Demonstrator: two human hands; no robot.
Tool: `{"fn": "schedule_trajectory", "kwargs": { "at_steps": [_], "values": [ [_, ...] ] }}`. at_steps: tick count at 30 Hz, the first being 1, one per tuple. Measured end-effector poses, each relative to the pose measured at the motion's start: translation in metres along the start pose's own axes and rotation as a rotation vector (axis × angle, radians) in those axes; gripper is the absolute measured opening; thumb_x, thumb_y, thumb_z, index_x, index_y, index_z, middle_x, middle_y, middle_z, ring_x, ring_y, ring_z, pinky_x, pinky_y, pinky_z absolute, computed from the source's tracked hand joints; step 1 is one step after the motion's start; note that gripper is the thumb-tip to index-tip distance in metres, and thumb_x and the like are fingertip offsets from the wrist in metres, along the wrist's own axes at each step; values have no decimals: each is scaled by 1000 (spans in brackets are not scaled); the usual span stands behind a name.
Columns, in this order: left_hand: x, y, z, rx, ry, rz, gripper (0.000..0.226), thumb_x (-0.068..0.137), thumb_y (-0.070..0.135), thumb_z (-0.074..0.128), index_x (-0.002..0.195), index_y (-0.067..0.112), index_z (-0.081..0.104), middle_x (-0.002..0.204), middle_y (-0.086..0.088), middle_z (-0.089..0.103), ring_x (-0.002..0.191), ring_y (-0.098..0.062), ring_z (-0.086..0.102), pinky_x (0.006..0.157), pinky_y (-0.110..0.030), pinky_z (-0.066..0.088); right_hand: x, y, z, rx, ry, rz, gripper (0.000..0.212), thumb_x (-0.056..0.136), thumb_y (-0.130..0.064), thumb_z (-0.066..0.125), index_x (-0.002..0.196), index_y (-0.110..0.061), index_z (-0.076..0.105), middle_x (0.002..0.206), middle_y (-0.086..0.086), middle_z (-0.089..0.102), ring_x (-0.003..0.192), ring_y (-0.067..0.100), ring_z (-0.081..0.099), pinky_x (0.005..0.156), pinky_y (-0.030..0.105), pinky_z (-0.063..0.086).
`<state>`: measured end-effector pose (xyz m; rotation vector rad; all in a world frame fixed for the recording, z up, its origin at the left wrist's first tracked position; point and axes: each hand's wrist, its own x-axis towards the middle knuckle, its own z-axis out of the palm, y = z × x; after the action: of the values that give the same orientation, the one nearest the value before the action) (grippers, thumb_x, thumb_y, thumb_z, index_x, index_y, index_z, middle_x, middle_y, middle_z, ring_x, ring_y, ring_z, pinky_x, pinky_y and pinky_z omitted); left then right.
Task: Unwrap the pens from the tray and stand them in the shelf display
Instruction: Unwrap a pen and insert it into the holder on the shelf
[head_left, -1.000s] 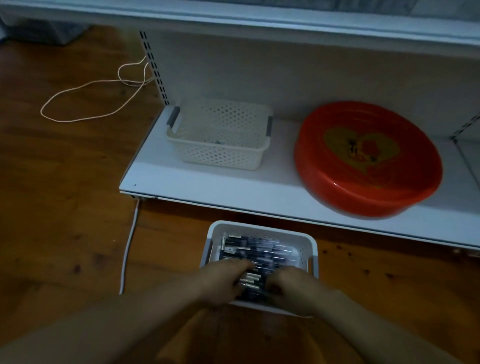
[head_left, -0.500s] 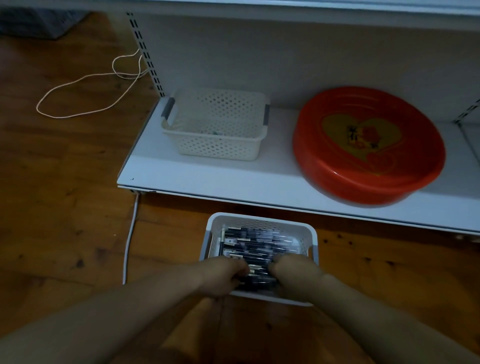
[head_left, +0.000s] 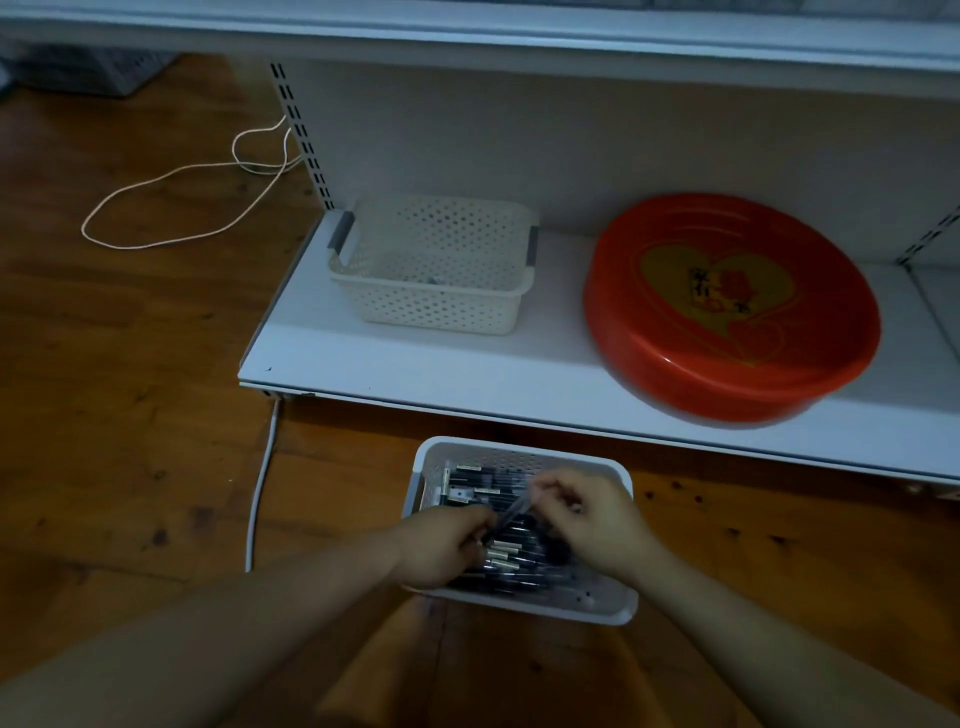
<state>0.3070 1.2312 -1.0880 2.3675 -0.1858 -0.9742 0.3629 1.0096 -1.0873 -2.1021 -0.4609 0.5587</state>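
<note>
Grip: left hand (head_left: 441, 545) and right hand (head_left: 587, 517) each pinch an end of one wrapped pen (head_left: 511, 514), held between them just above the pile.
Tray (head_left: 524, 452): directly beneath the grip, on the wooden floor (head_left: 130, 467), packed with wrapped pens.
Risk: clear wrapper looks slippery; a hard tug could drop the pen back among the others.
Change: half a second ago both hands were down in the pile; now one pen is lifted clear.
Basket (head_left: 431, 306): beyond the grip, on the shelf (head_left: 415, 371).
Red basin (head_left: 727, 312): beyond, to its right.
</note>
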Motion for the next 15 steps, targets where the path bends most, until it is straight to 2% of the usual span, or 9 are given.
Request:
{"fn": "schedule_trajectory", "kwargs": {
  "at_steps": [2,4,5,8,10,12,15],
  "values": [
    [-1,4,-3,-148,52,20,22,104,19,45,123,11,54,101,-5,64,94,-24,62,79,-34,50,2,-10,-4,200,88,26,10,100,-21,61,99,-25,71,81,-2,74,78,16,71,77,42,60],
    [-4,15,-11,-340,98,52,18,105,11,44,111,2,58,92,-7,64,89,-21,63,77,-24,51,5,-21,-11,318,183,21,11,100,-17,62,102,-24,70,82,2,75,79,21,72,78,47,60],
    [-5,20,-16,-409,135,67,15,104,10,47,107,3,60,90,-8,66,87,-21,65,79,-23,54,6,-26,-15,359,237,7,13,99,-15,62,105,-24,70,82,4,75,78,23,72,78,47,60],
    [-6,37,-32,-533,264,127,10,99,11,59,101,17,67,90,-2,73,87,-19,73,88,-38,59,9,-42,-33,437,375,-36,18,98,-9,63,110,-22,67,78,9,74,76,22,72,71,36,59],
    [-6,46,-41,-510,318,152,9,95,18,66,103,22,68,89,2,73,86,-17,72,87,-40,58,11,-53,-46,479,431,-62,15,97,-8,64,106,-20,66,79,11,73,74,20,72,69,31,58],
    [-9,56,-52,-470,336,175,16,91,22,71,107,25,68,88,4,69,85,-15,66,86,-39,56,13,-63,-58,496,458,-88,13,96,-8,65,103,-19,65,82,11,73,74,21,71,69,31,59],
    [-17,75,-68,-534,323,246,25,94,10,67,117,21,64,93,-2,68,85,-14,64,75,-27,53,17,-77,-78,489,515,-147,13,97,-7,64,102,-18,64,80,7,73,72,19,70,65,29,57]
  ]
}}
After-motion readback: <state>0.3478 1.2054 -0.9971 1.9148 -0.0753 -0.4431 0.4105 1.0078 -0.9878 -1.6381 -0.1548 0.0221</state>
